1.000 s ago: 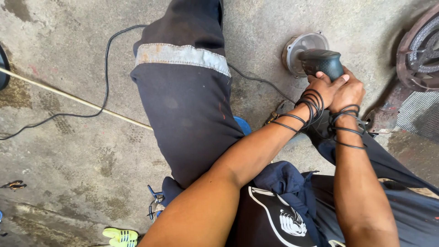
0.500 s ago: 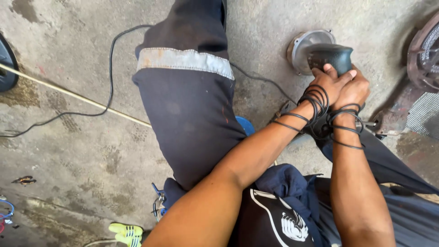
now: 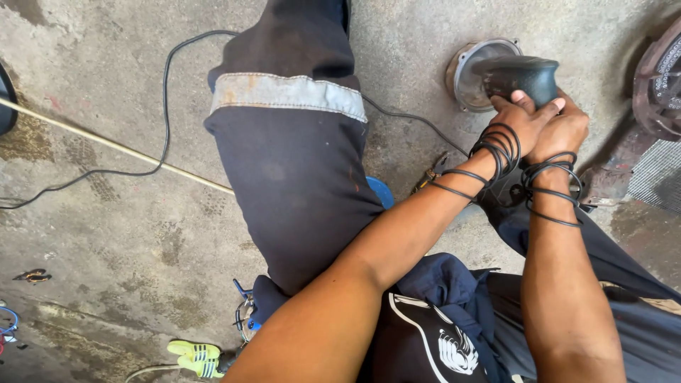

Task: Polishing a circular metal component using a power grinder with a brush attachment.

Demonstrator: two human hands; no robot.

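Both my hands grip a dark power tool (image 3: 521,74) with a round metal disc guard (image 3: 472,71) resting on the concrete floor at upper right. My left hand (image 3: 514,124) wraps the tool's body from the left; my right hand (image 3: 564,131) clasps it from the right, the two hands pressed together. Several black rubber bands (image 3: 496,152) ring both wrists. The tool's black cable (image 3: 404,117) runs left behind my leg in dark trousers (image 3: 298,163) with a grey reflective band.
A long black cable (image 3: 163,106) loops over the floor at left, beside a thin pale rod (image 3: 106,142). A rusty wheel part (image 3: 660,78) lies at the right edge. Pliers (image 3: 429,174) lie by my knee, yellow-handled tools (image 3: 195,354) at the bottom.
The view has shifted a little; my hands and the tool sit slightly higher and further right in the frame, with the same two-handed grip kept.
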